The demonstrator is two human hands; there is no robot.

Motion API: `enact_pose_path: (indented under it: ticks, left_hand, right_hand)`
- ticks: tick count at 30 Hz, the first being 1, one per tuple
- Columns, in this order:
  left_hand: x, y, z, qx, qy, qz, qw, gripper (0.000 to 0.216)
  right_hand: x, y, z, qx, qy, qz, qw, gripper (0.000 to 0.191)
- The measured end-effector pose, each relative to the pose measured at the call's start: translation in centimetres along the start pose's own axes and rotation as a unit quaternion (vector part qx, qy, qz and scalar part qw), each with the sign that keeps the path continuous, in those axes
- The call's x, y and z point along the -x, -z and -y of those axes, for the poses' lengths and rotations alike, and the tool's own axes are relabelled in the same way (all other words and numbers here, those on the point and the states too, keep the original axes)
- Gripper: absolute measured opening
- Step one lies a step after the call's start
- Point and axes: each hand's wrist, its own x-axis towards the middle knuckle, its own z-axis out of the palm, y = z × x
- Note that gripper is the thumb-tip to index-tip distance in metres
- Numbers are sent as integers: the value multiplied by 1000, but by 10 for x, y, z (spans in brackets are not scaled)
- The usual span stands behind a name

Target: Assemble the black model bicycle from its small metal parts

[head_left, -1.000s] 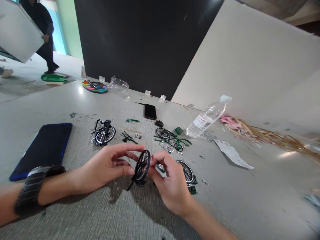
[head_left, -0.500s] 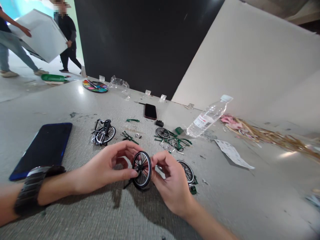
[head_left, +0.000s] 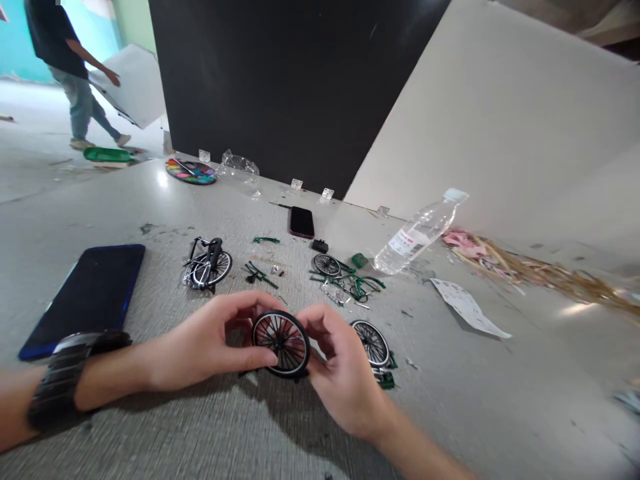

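Observation:
Between my hands is a small black spoked bicycle wheel point(head_left: 287, 341), held just above the grey surface and tilted so its face shows. My left hand point(head_left: 215, 340) grips its left side, thumb pressed near the hub. At the wheel's right edge, my right hand point(head_left: 343, 373) is closed, its fingertips partly hidden behind the rim. Another spoked wheel point(head_left: 371, 343) lies just beyond my right hand, beside small green parts point(head_left: 385, 380). Farther off, a green model bicycle frame point(head_left: 367, 285) lies near one more wheel point(head_left: 327, 265). Thin green pieces point(head_left: 261, 273) rest ahead of my left hand.
A dark model bicycle part with a wheel point(head_left: 207, 265) and a blue-edged tablet point(head_left: 85, 300) lie left. Ahead are a phone point(head_left: 301, 222) and a paint palette point(head_left: 191, 171); right, a plastic bottle point(head_left: 420, 233) and paper sheet point(head_left: 467, 307). A person point(head_left: 70, 73) carries a white panel behind.
The wheel in my hands has turned, its face now showing more fully. My right hand has shifted slightly. In the background, the person with the white panel has walked right.

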Motion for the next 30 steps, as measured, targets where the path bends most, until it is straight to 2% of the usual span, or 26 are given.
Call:
enact_pose_path:
  ticks: [8, 16, 21, 26, 30]
  left_hand:
    - [1, 0, 1, -12, -13, 8, 1000, 34]
    - [1, 0, 2, -24, 3, 6, 1000, 26]
    - [2, -1, -1, -22, 4, 14, 1000, 25]
    - [1, -1, -2, -41, 1, 25, 999, 24]
    - [1, 0, 0, -87, -13, 6, 996, 22]
  right_hand:
    - [0, 0, 0, 8, 18, 7, 1000, 24]
    - [-1, -1, 0, 16, 19, -5, 1000, 25]
    - [-2, 0, 4, 16, 26, 10, 999, 26]
    - [-2, 0, 3, 7, 22, 24, 999, 32]
    - [-1, -1, 0, 23, 25, 17, 999, 35]
